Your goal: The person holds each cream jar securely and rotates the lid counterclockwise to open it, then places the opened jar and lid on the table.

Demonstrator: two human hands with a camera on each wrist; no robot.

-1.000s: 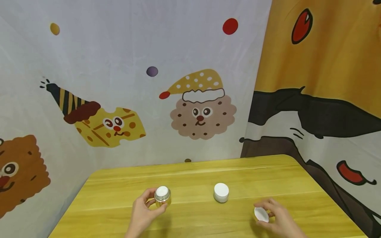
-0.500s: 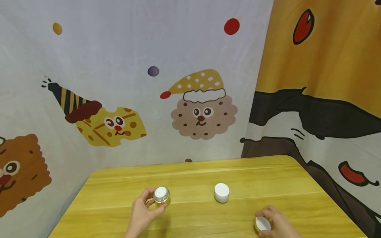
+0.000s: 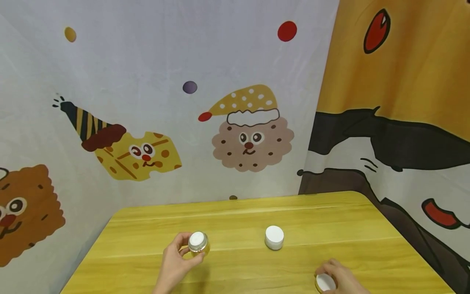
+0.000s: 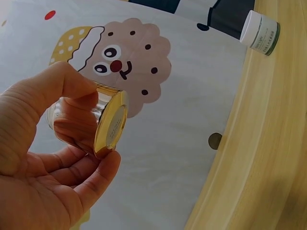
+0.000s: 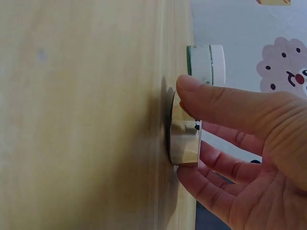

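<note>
A gold glass-like jar (image 3: 198, 244) with a white top surface is held above the table by my left hand (image 3: 177, 258), thumb on one side and fingers on the other. Its gold base (image 4: 114, 125) faces the camera in the left wrist view. Down at the right, my right hand (image 3: 340, 277) pinches a gold lid (image 5: 184, 141) by its rim. The lid's white inner face (image 3: 325, 282) points up, and its gold outer face is at the table surface.
A white jar (image 3: 274, 237) with a green band and small print stands upright on the wooden table (image 3: 235, 269), between the two hands and farther back. A cloth with cartoon prints (image 3: 154, 102) hangs behind the table.
My right hand has lowered the lid to the table, its white inner face turning upward. The left hand, still gripping the jar, has barely moved.
</note>
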